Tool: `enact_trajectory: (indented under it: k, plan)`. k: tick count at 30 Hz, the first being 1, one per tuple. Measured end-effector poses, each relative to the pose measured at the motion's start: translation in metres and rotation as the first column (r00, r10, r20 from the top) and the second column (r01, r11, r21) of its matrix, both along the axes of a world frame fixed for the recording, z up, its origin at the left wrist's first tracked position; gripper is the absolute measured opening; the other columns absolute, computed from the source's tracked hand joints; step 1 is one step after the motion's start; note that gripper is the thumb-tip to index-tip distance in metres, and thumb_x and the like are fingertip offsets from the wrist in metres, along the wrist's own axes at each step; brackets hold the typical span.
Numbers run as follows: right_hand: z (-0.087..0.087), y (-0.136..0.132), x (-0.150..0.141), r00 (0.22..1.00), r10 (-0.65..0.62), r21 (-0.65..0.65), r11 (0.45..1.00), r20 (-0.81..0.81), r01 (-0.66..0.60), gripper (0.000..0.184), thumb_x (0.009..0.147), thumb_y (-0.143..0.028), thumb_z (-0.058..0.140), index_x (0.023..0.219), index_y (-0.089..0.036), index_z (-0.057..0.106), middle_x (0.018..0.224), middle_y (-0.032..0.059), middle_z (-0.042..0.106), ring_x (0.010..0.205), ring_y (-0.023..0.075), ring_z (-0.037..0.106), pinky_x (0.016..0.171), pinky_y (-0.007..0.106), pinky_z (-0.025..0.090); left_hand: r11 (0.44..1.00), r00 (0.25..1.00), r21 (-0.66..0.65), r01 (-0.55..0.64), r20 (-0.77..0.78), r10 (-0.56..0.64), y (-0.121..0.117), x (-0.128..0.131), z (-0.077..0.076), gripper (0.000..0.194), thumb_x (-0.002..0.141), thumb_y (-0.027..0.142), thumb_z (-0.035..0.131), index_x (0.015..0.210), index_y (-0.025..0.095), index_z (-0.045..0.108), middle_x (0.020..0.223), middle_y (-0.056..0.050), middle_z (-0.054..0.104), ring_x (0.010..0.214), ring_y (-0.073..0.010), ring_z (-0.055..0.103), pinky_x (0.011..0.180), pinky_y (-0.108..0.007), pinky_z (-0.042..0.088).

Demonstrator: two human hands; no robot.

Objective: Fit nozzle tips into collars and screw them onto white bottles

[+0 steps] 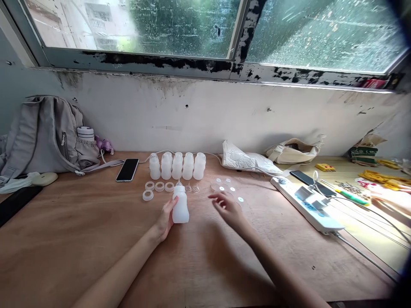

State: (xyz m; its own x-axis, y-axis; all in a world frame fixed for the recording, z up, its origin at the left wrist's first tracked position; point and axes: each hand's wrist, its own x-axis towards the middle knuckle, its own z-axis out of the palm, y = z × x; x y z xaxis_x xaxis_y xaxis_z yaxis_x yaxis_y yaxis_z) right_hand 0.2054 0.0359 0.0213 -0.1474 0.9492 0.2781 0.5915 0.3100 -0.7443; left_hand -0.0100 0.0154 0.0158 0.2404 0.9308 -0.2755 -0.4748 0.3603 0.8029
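My left hand [167,217] is wrapped around a milky white baby bottle [180,209] that stands upright in front of me. A clear nipple-like tip [179,182] shows at its top. To the right my right hand [226,208] hovers with fingers apart, holding nothing, close to several small clear discs [221,188] with white centres. Behind the held bottle, several similar bottles [177,167] stand in a row. White screw rings [147,195] lie left of it, and small clear nipples [195,188] sit just beyond it to the right.
A phone [127,170] and a grey backpack [48,132] are at the left. A white power strip [306,207] with chargers and cables runs along the right. White padded packaging [247,158] and a cream pouch [293,150] lie against the wall.
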Motion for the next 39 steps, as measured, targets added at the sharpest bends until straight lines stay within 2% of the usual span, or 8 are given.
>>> enact_trajectory:
  k: [4, 10, 13, 17, 20, 24, 30, 39]
  plan:
    - [0.01, 0.009, 0.056, 0.954, -0.251, 0.12, 0.965, 0.165, 0.234, 0.022, 0.074, -0.026, 0.044, 0.082, -0.016, 0.062, 0.081, 0.006, 0.055, 0.061, 0.0144, 0.052, 0.059, 0.029, 0.042, 1.0, 0.999, -0.011, 0.028, -0.037, -0.028, 0.0, -0.002, 0.0, 0.044, 0.074, 0.048, 0.053, 0.099, 0.013, 0.055, 0.096, -0.009, 0.062, 0.07, -0.0162, 0.061, 0.058, -0.024, 0.045]
    - [0.006, 0.004, 0.091, 0.941, -0.194, -0.077, 0.972, 0.278, 0.223, 0.023, 0.069, -0.032, 0.054, 0.087, -0.019, 0.062, 0.083, 0.0059, 0.058, 0.062, 0.0158, 0.055, 0.059, 0.03, 0.045, 0.997, 0.995, 0.035, 0.067, -0.07, -0.065, -0.001, -0.002, -0.001, 0.042, 0.074, 0.049, 0.052, 0.1, 0.016, 0.054, 0.096, -0.008, 0.06, 0.067, -0.0144, 0.06, 0.055, -0.023, 0.044]
    - [0.008, 0.003, 0.082, 0.973, -0.156, -0.12, 0.977, 0.173, 0.178, 0.025, 0.066, -0.034, 0.059, 0.085, -0.019, 0.06, 0.083, 0.0056, 0.059, 0.063, 0.0163, 0.056, 0.057, 0.029, 0.045, 0.989, 0.989, 0.11, 0.101, -0.118, -0.088, -0.002, -0.004, 0.002, 0.036, 0.074, 0.045, 0.054, 0.096, 0.016, 0.054, 0.091, -0.006, 0.059, 0.066, -0.0137, 0.059, 0.053, -0.022, 0.042]
    - [0.023, 0.01, 0.053, 0.985, -0.076, -0.18, 0.983, -0.158, 0.047, 0.034, 0.069, -0.041, 0.06, 0.092, -0.016, 0.057, 0.079, 0.0058, 0.057, 0.064, 0.0159, 0.055, 0.053, 0.028, 0.046, 0.967, 0.97, 0.204, 0.153, -0.22, -0.107, -0.001, -0.008, 0.007, 0.031, 0.071, 0.042, 0.058, 0.084, 0.014, 0.055, 0.074, -0.002, 0.054, 0.059, -0.0131, 0.056, 0.05, -0.021, 0.039]
    - [0.027, 0.021, 0.028, 0.916, -0.025, -0.191, 0.98, -0.401, -0.057, 0.036, 0.068, -0.04, 0.062, 0.093, -0.015, 0.056, 0.079, 0.0051, 0.057, 0.065, 0.0142, 0.055, 0.056, 0.028, 0.047, 0.954, 0.962, 0.239, 0.183, -0.243, -0.124, 0.002, -0.011, 0.008, 0.032, 0.07, 0.041, 0.06, 0.088, 0.015, 0.054, 0.073, -0.001, 0.053, 0.057, -0.0125, 0.054, 0.052, -0.023, 0.04]
    - [0.012, 0.037, 0.003, 0.796, -0.049, -0.242, 0.962, -0.603, -0.125, 0.033, 0.068, -0.041, 0.063, 0.083, -0.013, 0.056, 0.066, 0.0014, 0.055, 0.059, 0.0116, 0.054, 0.055, 0.026, 0.047, 0.948, 0.944, 0.235, 0.216, -0.298, -0.142, 0.008, -0.016, 0.005, 0.036, 0.069, 0.04, 0.061, 0.095, 0.016, 0.053, 0.077, -0.002, 0.056, 0.059, -0.013, 0.054, 0.054, -0.024, 0.04]
    - [-0.027, 0.039, -0.017, 0.684, -0.156, -0.347, 0.926, -0.713, -0.15, 0.035, 0.066, -0.045, 0.064, 0.068, -0.013, 0.053, 0.057, -0.001, 0.053, 0.045, 0.0066, 0.049, 0.043, 0.02, 0.043, 0.93, 0.885, 0.254, 0.264, -0.447, -0.129, 0.017, -0.018, -0.001, 0.033, 0.067, 0.038, 0.063, 0.09, 0.015, 0.061, 0.084, -0.004, 0.062, 0.074, -0.0165, 0.055, 0.06, -0.023, 0.037]
    - [-0.032, 0.023, -0.021, 0.77, -0.05, -0.374, 0.892, -0.637, -0.252, 0.034, 0.072, -0.051, 0.054, 0.072, -0.018, 0.042, 0.045, -0.0064, 0.05, 0.035, 0.0097, 0.049, 0.034, 0.019, 0.038, 0.932, 0.838, 0.256, 0.258, -0.539, -0.085, 0.015, -0.012, -0.007, 0.036, 0.057, 0.035, 0.071, 0.085, 0.016, 0.058, 0.081, -0.005, 0.064, 0.072, -0.0188, 0.057, 0.061, -0.025, 0.041]
